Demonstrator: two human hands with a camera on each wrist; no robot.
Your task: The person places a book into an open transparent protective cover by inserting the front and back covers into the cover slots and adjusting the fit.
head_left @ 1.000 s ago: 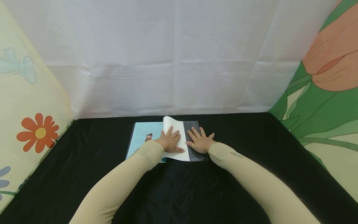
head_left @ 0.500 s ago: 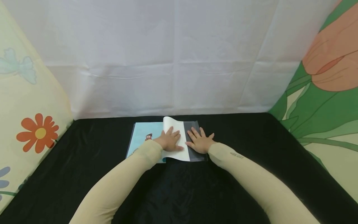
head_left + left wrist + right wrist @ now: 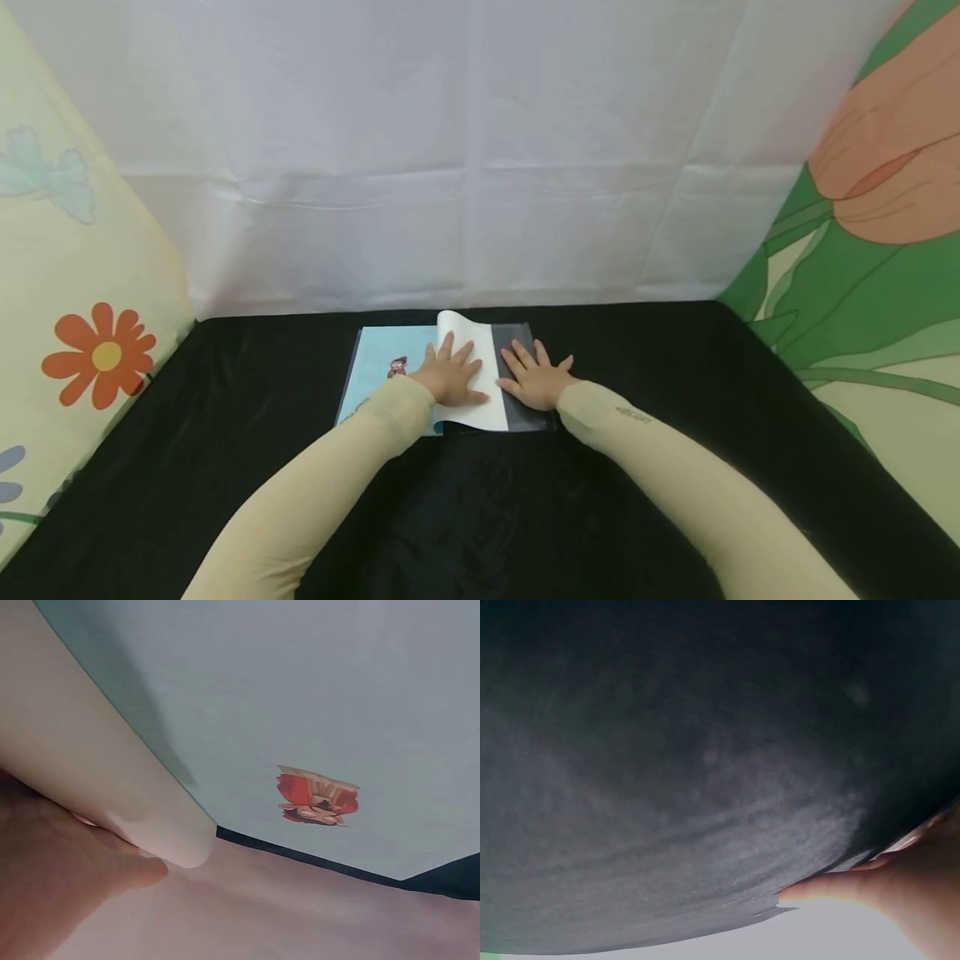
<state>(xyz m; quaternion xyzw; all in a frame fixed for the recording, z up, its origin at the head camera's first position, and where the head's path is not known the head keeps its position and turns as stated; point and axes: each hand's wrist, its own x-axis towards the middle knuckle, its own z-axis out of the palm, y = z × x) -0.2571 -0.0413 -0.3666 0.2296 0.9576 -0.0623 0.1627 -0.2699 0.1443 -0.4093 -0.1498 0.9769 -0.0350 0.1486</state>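
In the head view a light-blue printed page (image 3: 397,340) lies flat, with a small red-clad cartoon figure (image 3: 319,799) on it. To its right a white sheet (image 3: 478,333) curves over in a rounded fold (image 3: 112,742). My left hand (image 3: 452,377) rests on this sheet with fingers spread. A clear plastic sheet (image 3: 513,333) sticks out past the white sheet's right edge. On that plastic lies my right hand (image 3: 538,380), palm down, its fingers spread. Neither hand grips anything. The wrist views show only part of each hand.
Black cloth (image 3: 480,508) covers the table. A white fabric backdrop (image 3: 465,167) hangs behind its far edge. Flower-printed panels stand at the left (image 3: 105,250) and right (image 3: 885,250).
My left hand has slid slightly forward and to the left over the white sheet. The right hand and the sheets look almost unmoved.
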